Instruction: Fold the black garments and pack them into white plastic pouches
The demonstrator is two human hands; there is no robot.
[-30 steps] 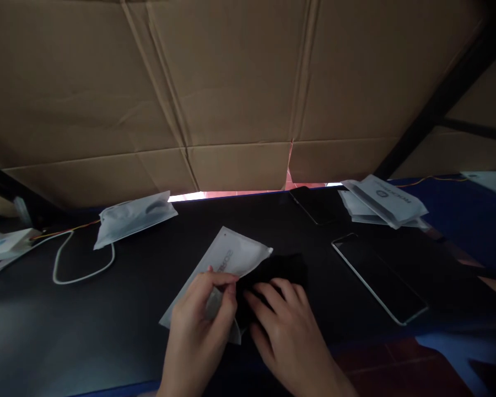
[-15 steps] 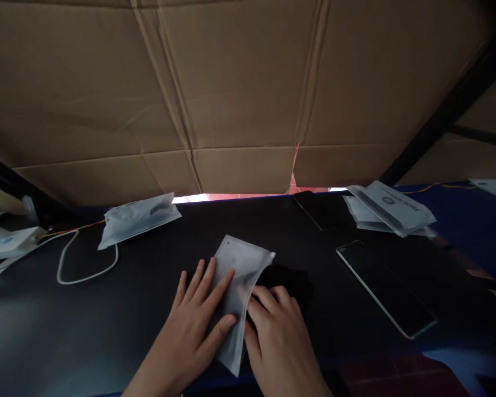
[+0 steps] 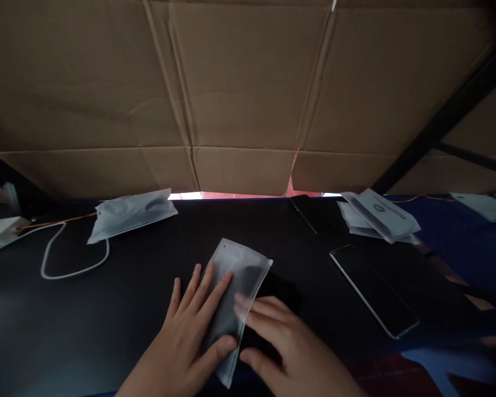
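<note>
A frosted translucent zip pouch (image 3: 248, 270) lies at a slant on the black tabletop, a dark shape showing through its lower part. My left hand (image 3: 190, 325) rests flat on the left side of the pouch, fingers spread and thumb across its lower half. At the right edge is my right hand (image 3: 276, 336), with its fingers stretched out and its thumb apart. Its fingertips show blurred through the plastic; whether they are inside the pouch or beneath it I cannot tell.
Another filled pouch (image 3: 134, 214) and a looped white cable (image 3: 72, 273) lie at left. To the right are two phone-like dark slabs, a smaller one (image 3: 312, 214) and a larger one (image 3: 374, 289), plus stacked printed pouches (image 3: 391, 215). Cardboard (image 3: 240, 82) forms the back wall.
My right hand's fingers have straightened and reached further left behind the plastic, and its thumb has moved away from the pouch edge. My left hand stays on the pouch. The view has shifted slightly.
</note>
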